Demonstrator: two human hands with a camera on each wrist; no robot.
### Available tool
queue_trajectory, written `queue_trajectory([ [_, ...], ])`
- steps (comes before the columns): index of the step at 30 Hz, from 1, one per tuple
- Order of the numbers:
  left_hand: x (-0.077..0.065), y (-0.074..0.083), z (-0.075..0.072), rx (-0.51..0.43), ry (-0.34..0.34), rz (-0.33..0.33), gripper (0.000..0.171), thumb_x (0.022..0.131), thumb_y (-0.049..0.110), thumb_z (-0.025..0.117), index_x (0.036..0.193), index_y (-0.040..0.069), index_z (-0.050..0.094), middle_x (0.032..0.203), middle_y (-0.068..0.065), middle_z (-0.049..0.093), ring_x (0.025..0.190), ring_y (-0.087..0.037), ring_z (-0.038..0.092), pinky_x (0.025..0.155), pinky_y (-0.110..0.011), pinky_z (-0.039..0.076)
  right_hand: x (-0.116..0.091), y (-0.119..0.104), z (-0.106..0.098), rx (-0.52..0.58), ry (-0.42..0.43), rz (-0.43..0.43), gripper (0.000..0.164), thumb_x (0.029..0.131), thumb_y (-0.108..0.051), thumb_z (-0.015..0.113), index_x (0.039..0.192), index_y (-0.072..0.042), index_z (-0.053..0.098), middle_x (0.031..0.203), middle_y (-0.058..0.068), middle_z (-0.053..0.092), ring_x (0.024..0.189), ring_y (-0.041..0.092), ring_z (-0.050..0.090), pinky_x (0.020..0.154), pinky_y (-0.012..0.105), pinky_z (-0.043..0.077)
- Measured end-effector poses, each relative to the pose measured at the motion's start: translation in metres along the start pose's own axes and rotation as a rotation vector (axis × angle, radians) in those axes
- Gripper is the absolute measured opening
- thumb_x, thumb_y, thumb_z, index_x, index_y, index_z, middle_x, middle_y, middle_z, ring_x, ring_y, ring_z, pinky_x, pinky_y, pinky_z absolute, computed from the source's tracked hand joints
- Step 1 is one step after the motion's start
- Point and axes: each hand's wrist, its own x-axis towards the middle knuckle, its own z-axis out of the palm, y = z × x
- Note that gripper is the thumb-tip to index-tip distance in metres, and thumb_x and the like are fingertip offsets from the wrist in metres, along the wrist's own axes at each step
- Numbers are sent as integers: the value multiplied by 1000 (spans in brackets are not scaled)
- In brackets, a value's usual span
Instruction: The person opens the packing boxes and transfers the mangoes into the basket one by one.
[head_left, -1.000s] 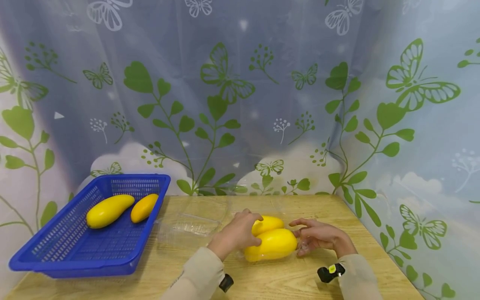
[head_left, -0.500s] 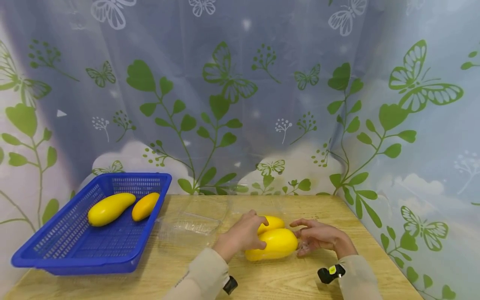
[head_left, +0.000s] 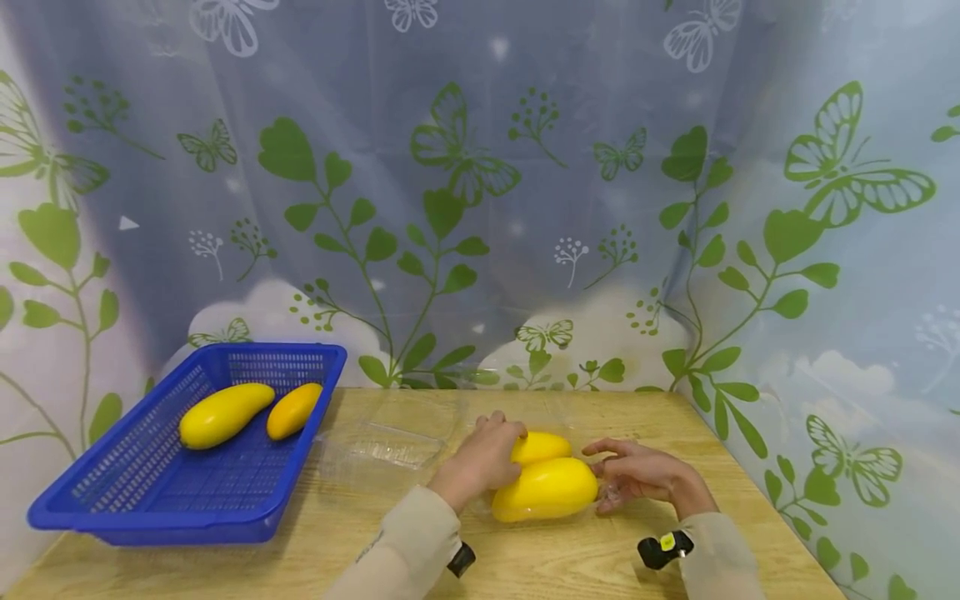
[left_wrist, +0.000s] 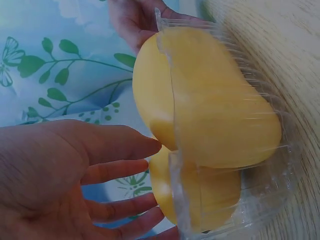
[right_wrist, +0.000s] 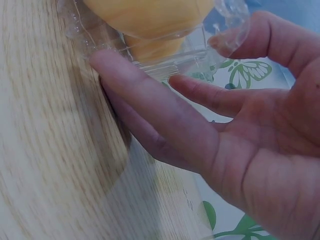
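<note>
Two yellow mangoes, a front one [head_left: 546,490] and a back one [head_left: 546,447], lie side by side in a clear plastic container [left_wrist: 287,170] on the table. My left hand [head_left: 489,454] is at their left ends; in the left wrist view its fingers reach loosely toward the mangoes, thumb tip right at the front one. At the other end of the container, my right hand [head_left: 645,475] holds the plastic edge [right_wrist: 192,57] between thumb and fingers. The mangoes' lower sides show only through the plastic.
A blue perforated basket [head_left: 187,529] stands at the left with a large mango [head_left: 225,417] and a smaller mango [head_left: 294,412] inside. Between it and my left hand lies more clear plastic packaging [head_left: 382,450]. A butterfly-patterned curtain [head_left: 450,250] rises behind the wooden table [head_left: 570,558].
My left hand has shifted slightly, and its thumb no longer lies over the front mango. The right hand and the mangoes stay nearly in place. The head view has drifted slightly.
</note>
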Motion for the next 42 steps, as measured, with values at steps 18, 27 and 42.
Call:
queue_trajectory([
  [18,22,-6,-8,23,-65,-6,48,81,6,81,128,6,69,124,-13,65,113,-29,58,93,-42,54,1,2,-3,0,-6,-8,66,104,-10,48,155,14,14,150,34,46,81,18,75,87,46,63],
  [27,32,-4,-16,11,-201,-104,58,80,11,87,134,12,64,141,-10,59,127,-28,57,102,-48,53,0,2,-2,-10,4,-4,66,103,-10,50,155,13,16,152,35,44,83,21,75,88,47,63],
  [42,41,-7,-18,6,-243,-114,59,76,13,91,130,17,67,140,-8,61,108,-23,61,83,-42,57,0,2,-1,-14,-2,-2,67,103,-10,51,155,13,16,151,36,44,82,19,74,88,46,63],
])
